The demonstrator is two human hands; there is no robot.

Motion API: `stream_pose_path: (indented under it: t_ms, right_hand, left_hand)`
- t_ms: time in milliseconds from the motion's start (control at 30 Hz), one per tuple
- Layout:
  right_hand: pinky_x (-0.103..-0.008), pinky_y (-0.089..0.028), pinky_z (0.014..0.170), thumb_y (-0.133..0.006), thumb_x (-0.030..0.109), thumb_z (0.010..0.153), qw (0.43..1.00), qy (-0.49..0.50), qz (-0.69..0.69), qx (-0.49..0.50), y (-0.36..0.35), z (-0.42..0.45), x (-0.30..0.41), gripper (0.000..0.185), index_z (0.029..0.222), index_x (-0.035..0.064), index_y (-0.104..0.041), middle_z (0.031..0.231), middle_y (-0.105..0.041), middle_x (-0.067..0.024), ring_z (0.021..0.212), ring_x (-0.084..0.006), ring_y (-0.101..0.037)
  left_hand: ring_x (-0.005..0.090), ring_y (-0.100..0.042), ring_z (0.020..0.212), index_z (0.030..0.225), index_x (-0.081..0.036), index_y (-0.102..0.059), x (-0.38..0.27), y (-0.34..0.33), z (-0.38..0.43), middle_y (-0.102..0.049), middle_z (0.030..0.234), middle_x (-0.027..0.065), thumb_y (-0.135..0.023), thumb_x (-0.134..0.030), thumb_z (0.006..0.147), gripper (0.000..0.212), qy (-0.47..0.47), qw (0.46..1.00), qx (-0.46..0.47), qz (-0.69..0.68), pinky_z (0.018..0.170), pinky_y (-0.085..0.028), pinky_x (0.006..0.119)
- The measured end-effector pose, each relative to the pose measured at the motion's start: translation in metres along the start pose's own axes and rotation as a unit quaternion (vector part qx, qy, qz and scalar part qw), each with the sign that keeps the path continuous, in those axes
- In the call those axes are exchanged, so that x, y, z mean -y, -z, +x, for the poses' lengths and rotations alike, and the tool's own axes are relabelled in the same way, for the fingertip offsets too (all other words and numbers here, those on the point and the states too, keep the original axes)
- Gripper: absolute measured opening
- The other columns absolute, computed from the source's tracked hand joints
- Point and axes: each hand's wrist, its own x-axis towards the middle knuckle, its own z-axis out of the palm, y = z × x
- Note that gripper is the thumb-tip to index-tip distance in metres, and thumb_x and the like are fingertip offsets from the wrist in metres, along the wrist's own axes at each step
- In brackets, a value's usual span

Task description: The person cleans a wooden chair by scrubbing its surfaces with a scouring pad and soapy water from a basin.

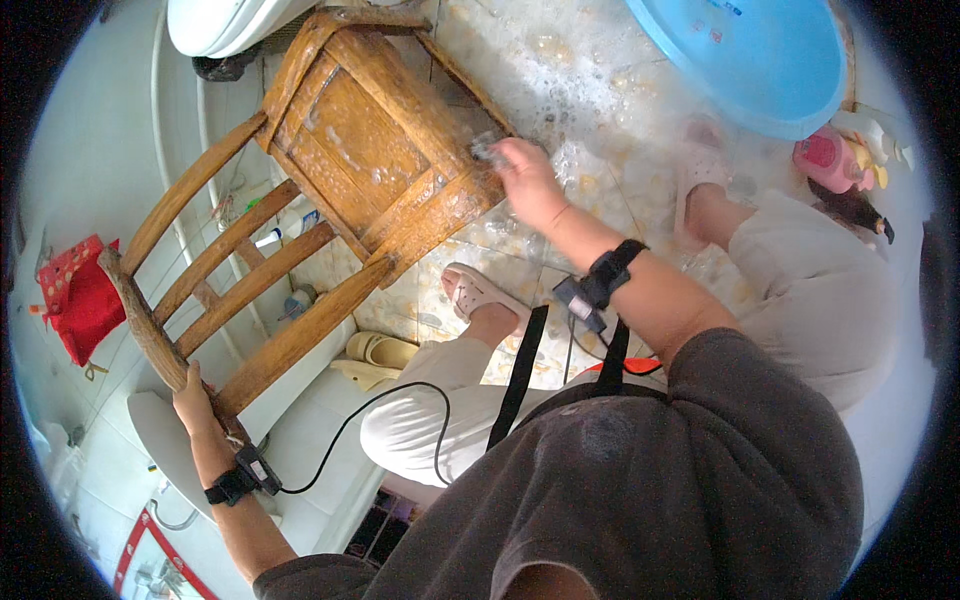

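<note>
A wet wooden chair [367,161] with soap suds on its seat stands before me, its slatted back leaning towards the left. My left hand [196,405] grips the top rail [146,322] of that back near its lower end. At the seat's right edge, my right hand [529,180] is closed around a small grey scrubber [487,148], possibly steel wool, pressed to the wood. Blur keeps the scrubber's exact kind from showing. Each wrist bears a black strap with a small cabled device.
A large blue basin [757,60] sits at the upper right, with pink bottles [829,157] below it. Foamy water covers the tiled floor [577,97]. Cream slippers [379,350] lie near the left wall, where a red bag [82,296] hangs. A black cable [352,409] crosses my lap.
</note>
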Motion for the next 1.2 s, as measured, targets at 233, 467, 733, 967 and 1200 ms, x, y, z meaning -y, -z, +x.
stream_pose_path:
  t_ms: [233,467,733,967,1200]
  right_hand:
    - [-0.0381,-0.039,0.075,-0.043,-0.002,0.072,0.992,-0.113,0.012,-0.05,-0.004,0.004,-0.024,0.023,0.091,-0.0022,-0.055,0.092,-0.052,-0.0191,0.087,-0.0331,-0.048]
    - [-0.0347,-0.036,0.084,-0.045,0.004,0.078,0.997,0.021,-0.048,-0.049,-0.002,-0.039,0.032,0.028,0.106,0.0004,-0.047,0.1,-0.045,-0.0171,0.093,-0.0312,-0.044]
    - [-0.0378,-0.04,0.076,-0.048,0.013,0.079,0.987,-0.119,-0.085,-0.061,0.027,-0.023,0.017,0.021,0.094,-0.0012,-0.047,0.093,-0.049,-0.021,0.085,-0.0345,-0.049]
    - [-0.0426,-0.041,0.07,-0.045,0.016,0.079,0.981,0.048,-0.187,-0.01,-0.007,-0.016,0.05,0.016,0.085,0.0007,-0.045,0.082,-0.05,-0.0182,0.078,-0.0344,-0.05]
    - [-0.0448,-0.041,0.07,-0.039,0.022,0.083,0.979,-0.064,-0.193,0.003,-0.006,0.01,0.049,0.023,0.082,0.0012,-0.047,0.082,-0.053,-0.0211,0.078,-0.0376,-0.052]
  left_hand:
    - [0.0152,-0.044,0.053,0.085,0.004,-0.054,0.004,0.004,0.012,-0.049,0.065,0.0037,-0.063,-0.034,0.07,0.042,-0.012,0.999,0.02,-0.026,0.049,-0.037,0.029]
    - [0.0145,-0.05,0.051,0.08,0.003,-0.054,0.006,0.002,0.017,-0.05,0.063,0.0059,-0.061,-0.027,0.071,0.032,-0.002,0.999,0.017,-0.035,0.046,-0.04,0.028]
    - [0.0158,-0.051,0.052,0.082,0.004,-0.055,-0.002,0.003,0.013,-0.051,0.061,0.0065,-0.061,-0.03,0.07,0.036,0.002,1.0,0.014,0.006,0.047,-0.041,0.028]
    - [0.0166,-0.052,0.052,0.077,0.004,-0.056,-0.001,0.004,0.012,-0.053,0.06,0.0081,-0.061,-0.033,0.067,0.038,-0.028,1.0,0.001,0.013,0.05,-0.041,0.03]
    - [0.0178,-0.054,0.053,0.076,0.006,-0.056,-0.009,0.004,0.02,-0.053,0.058,0.0079,-0.059,-0.033,0.067,0.041,-0.059,0.998,0.009,0.016,0.052,-0.042,0.029]
